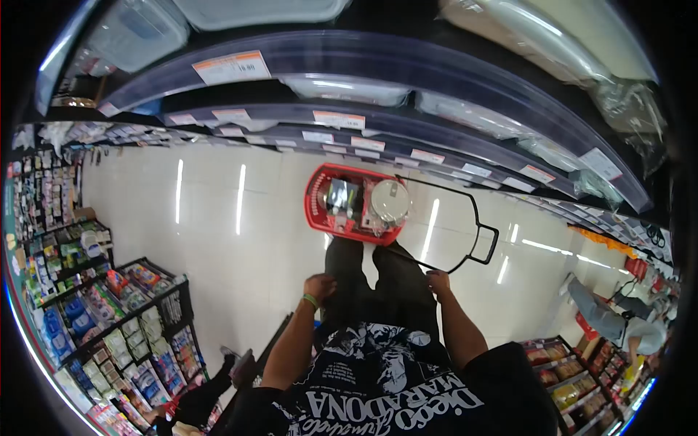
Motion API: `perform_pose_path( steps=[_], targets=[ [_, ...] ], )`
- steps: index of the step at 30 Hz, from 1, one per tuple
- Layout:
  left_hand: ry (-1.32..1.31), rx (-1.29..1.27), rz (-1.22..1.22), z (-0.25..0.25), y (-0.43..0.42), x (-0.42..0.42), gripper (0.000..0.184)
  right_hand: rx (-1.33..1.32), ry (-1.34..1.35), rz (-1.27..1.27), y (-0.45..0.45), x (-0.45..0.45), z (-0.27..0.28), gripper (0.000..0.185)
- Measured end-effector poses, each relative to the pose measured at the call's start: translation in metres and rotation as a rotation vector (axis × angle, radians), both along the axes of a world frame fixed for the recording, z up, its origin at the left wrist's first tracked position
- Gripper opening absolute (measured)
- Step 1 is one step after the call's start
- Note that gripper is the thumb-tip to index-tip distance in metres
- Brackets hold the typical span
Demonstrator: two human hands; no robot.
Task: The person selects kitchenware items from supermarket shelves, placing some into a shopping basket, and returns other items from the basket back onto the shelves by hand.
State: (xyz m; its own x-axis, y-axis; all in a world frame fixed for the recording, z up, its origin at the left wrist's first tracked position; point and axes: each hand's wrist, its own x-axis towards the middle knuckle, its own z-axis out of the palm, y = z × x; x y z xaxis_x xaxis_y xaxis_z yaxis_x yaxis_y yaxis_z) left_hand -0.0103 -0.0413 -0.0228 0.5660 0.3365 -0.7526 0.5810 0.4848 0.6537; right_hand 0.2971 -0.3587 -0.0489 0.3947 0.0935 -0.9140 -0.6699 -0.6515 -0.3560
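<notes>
My left hand hangs beside my left thigh with loosely curled fingers and nothing visible in it; a green band circles that wrist. By my right thigh, my right hand is closed, close to the lower bar of a black pull handle. Whether it touches that bar, I cannot tell. The handle belongs to a red shopping basket on the floor at my feet. Inside lie a round container with a pale lid, a dark, glossy pack and clear-wrapped items.
Shelves with price tags and clear plastic containers span the front. Stocked racks stand at the left, another display at lower right. One person is at the right, partly seen; another person's dark-clothed leg shows at lower left.
</notes>
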Motion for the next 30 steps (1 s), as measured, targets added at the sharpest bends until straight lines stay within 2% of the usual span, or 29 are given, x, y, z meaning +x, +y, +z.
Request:
perform_pose_path(
  steps=[1, 2, 5, 6, 9, 11, 13, 14, 15, 16, 17, 18, 20, 21, 23, 25, 26, 29, 30],
  targets=[
    [-0.011, 0.042, -0.042, -0.010, 0.000, 0.004, 0.032, -0.105, -0.033, 0.106, 0.010, 0.000, 0.031, 0.025],
    [0.117, -0.040, 0.037, -0.017, -0.001, 0.016, 0.029, -0.107, -0.041, 0.123, -0.009, -0.007, 0.007, 0.028],
    [0.320, -0.358, 0.256, 0.002, 0.011, 0.078, 0.028, -0.188, -0.018, 0.186, 0.008, 0.000, 0.026, 0.028],
    [0.297, -0.377, 0.219, -0.023, 0.009, 0.080, 0.027, -0.136, -0.038, 0.197, -0.015, -0.007, -0.012, 0.028],
    [0.306, -0.459, 0.158, -0.089, 0.006, 0.100, 0.021, -0.077, 0.000, 0.196, 0.010, 0.010, -0.014, 0.024],
    [0.377, -0.455, 0.179, -0.100, 0.012, 0.129, 0.017, -0.048, 0.036, 0.226, 0.031, 0.024, -0.027, 0.026],
    [0.362, -0.307, 0.102, -0.130, 0.008, 0.153, 0.015, -0.018, 0.055, 0.240, 0.058, 0.041, -0.047, 0.026],
    [0.290, -0.273, 0.086, -0.137, 0.008, 0.168, 0.014, 0.049, -0.066, 0.299, 0.057, 0.045, -0.077, 0.027],
    [0.227, -0.241, 0.070, -0.149, 0.008, 0.176, 0.014, -0.023, -0.029, 0.294, 0.070, 0.053, -0.093, 0.030],
    [-0.156, -0.030, -0.091, -0.216, 0.002, 0.160, 0.023, 0.003, -0.053, 0.279, 0.092, 0.060, -0.097, 0.037],
    [-0.544, 0.184, -0.252, -0.277, -0.013, 0.138, 0.033, 0.019, -0.115, 0.342, 0.095, 0.068, -0.128, 0.047],
    [-0.531, 0.162, -0.248, -0.234, -0.016, 0.172, 0.033, -0.072, -0.190, 0.408, 0.118, 0.076, -0.131, 0.052],
    [0.111, -0.228, 0.116, -0.145, 0.023, 0.218, 0.047, -0.098, -0.389, 0.443, 0.142, 0.087, -0.163, 0.062],
    [0.126, -0.081, 0.113, -0.158, 0.017, 0.223, 0.051, -0.188, -0.476, 0.533, 0.164, 0.093, -0.161, 0.070],
    [0.149, 0.213, 0.099, -0.193, 0.012, 0.232, 0.060, -0.237, -0.439, 0.459, 0.191, 0.096, -0.166, 0.077],
    [0.038, 0.167, 0.211, -0.204, 0.013, 0.246, 0.068, -0.169, -0.296, 0.269, 0.189, 0.099, -0.199, 0.081],
    [-0.019, 0.143, 0.269, -0.211, 0.013, 0.252, 0.072, -0.125, -0.231, 0.211, 0.195, 0.097, -0.194, 0.081],
    [-0.013, 0.225, 0.090, -0.217, 0.016, 0.264, 0.076, -0.020, -0.109, 0.085, 0.203, 0.091, -0.183, 0.082],
    [0.009, 0.131, 0.142, -0.208, 0.018, 0.267, 0.072, -0.008, -0.116, 0.072, 0.199, 0.088, -0.180, 0.081]
  ],
)
